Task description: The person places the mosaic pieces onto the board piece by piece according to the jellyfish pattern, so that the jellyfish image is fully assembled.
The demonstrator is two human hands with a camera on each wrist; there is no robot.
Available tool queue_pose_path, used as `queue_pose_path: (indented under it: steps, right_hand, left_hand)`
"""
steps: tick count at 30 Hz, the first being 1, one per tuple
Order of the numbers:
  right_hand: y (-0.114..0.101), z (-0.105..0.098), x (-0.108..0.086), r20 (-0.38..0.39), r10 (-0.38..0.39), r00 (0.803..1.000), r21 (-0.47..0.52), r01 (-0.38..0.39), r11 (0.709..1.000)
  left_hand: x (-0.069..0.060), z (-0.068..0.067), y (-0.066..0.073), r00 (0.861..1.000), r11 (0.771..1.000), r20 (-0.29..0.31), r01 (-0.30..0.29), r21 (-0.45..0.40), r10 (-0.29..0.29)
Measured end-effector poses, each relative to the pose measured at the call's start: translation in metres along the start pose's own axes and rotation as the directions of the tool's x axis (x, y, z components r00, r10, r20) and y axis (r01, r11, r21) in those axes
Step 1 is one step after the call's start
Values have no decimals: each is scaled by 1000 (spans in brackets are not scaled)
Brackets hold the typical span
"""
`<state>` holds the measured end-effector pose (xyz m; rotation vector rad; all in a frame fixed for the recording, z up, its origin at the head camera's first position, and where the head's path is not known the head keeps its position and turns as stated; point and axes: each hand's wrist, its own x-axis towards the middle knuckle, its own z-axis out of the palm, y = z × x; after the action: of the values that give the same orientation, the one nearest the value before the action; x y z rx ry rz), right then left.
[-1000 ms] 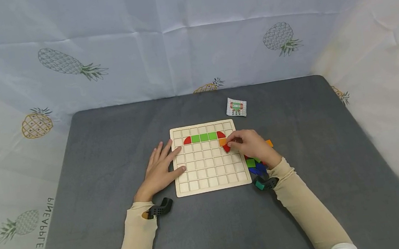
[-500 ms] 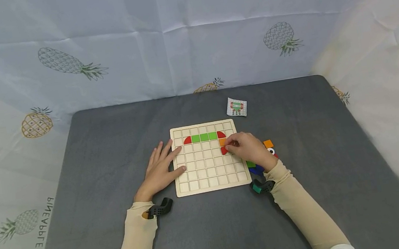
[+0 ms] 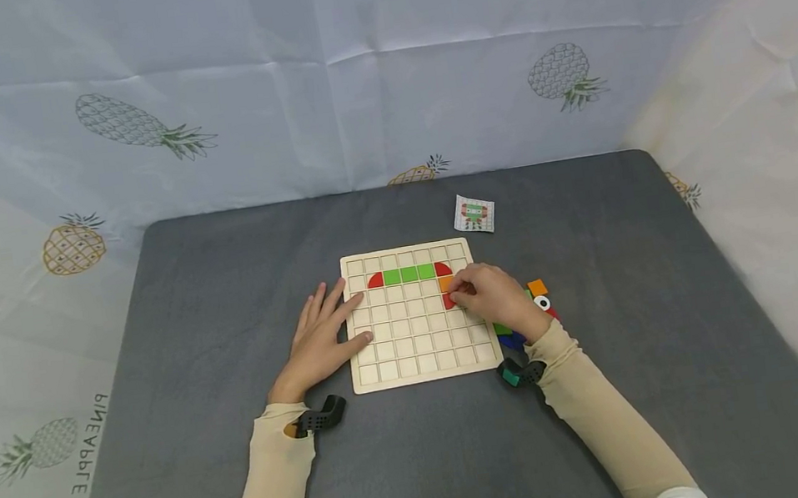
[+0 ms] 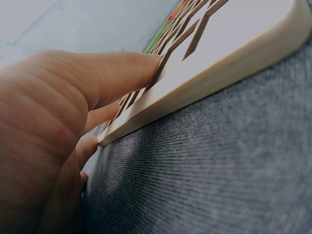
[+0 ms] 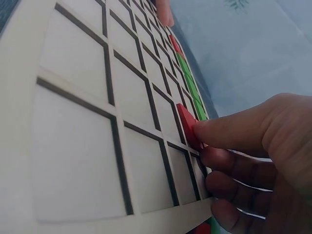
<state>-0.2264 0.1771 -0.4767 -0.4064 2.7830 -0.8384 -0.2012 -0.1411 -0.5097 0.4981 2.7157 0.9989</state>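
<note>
Leftward slid the right hand (image 3: 492,297), pinching a red tile (image 3: 447,302) on the wooden grid board (image 3: 416,381), below the orange square (image 3: 445,284) — left hand (image 3: 315,348) spread over the board's left edge, bare cells (image 3: 400,329) between.

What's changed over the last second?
The right hand eased left, still pinching the red tile, which turned from tilted to roughly square below the placed orange tile; a round eye piece came into view. Nothing was let go. The left hand, board and red-and-green row stayed put.

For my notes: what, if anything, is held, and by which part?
The right grip pinches a red piece by its right side; the left grip holds nothing.
</note>
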Motion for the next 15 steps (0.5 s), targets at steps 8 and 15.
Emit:
queue_pose_path:
  steps: [8,15]
  right_hand:
    - [-2,3,2,-9,12,1000,12,-12,1000]
    - [-1,-5,-2,-9,18,1000,105,-17,994]
  left_hand:
    - [-1,-1,1,1000,1000,2,4,-3,-4]
    - [0,-1,2,1000,1000,6,4,2,-4]
